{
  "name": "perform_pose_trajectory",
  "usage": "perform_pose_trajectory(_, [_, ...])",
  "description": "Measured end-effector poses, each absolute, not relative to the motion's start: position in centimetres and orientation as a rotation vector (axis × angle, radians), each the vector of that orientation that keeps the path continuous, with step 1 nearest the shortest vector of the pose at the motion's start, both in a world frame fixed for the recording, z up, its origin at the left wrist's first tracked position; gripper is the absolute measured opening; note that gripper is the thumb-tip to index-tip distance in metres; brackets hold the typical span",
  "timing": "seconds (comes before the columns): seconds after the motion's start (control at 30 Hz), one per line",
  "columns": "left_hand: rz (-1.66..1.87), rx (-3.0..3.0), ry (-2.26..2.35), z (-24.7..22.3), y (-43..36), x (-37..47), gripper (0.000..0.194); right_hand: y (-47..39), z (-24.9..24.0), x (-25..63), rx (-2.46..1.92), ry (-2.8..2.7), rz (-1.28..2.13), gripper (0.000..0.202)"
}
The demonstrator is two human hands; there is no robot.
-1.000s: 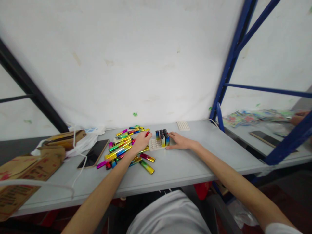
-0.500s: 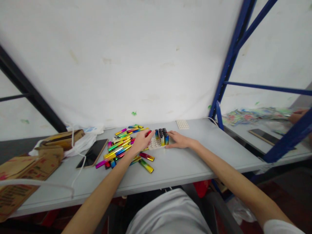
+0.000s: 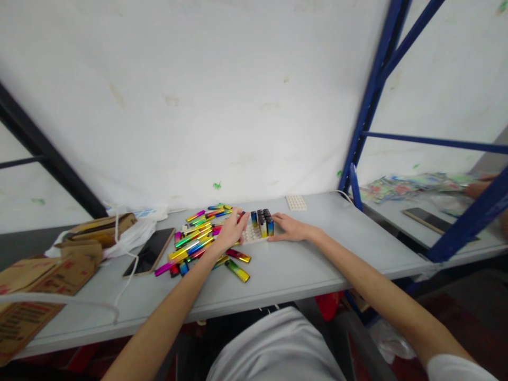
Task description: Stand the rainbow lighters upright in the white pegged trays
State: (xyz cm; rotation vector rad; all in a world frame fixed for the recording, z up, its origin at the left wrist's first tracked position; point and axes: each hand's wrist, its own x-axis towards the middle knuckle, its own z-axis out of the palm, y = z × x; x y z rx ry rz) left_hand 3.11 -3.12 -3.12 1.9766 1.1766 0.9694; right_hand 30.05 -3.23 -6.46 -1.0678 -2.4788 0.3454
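My left hand (image 3: 233, 227) is closed on a lighter (image 3: 241, 215), red with a dark end and mostly covered by my fingers. Beneath and beside it is a white tray (image 3: 251, 235) with a grid of small holes. Several shiny lighters (image 3: 265, 226) with black tops stand upright at the tray's right side, blue and yellow on their fronts. My right hand (image 3: 291, 229) lies open against the right edge of the tray, fingers spread near the upright lighters. To the left, partly behind my left forearm, a loose pile of metallic multicoloured lighters (image 3: 194, 243) lies on the table.
A second white tray (image 3: 296, 202) lies near the wall. Left of the pile are a phone (image 3: 150, 253), a white cable (image 3: 129, 286) and cardboard boxes (image 3: 51, 275). Blue shelf posts (image 3: 367, 116) rise at right; beyond them, another person's hand (image 3: 478, 188) is above a neighbouring table.
My left hand has turned slightly and shifted a little up over the tray with the lighter in its fingers. My right hand stays at the tray's right side.
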Motion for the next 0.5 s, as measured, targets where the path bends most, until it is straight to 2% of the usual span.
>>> perform_pose_trajectory(0.17, [1.106,2.286,1.149,-1.8,-3.2,3.0,0.043,-3.3,-6.4,30.1,-1.059,-2.48,0.338,0.084])
perform_pose_trajectory(0.5, [1.09,2.292,1.009,-2.4,-2.8,2.6,0.038,-3.6,-6.0,30.1,-1.059,-2.491,0.34,0.084])
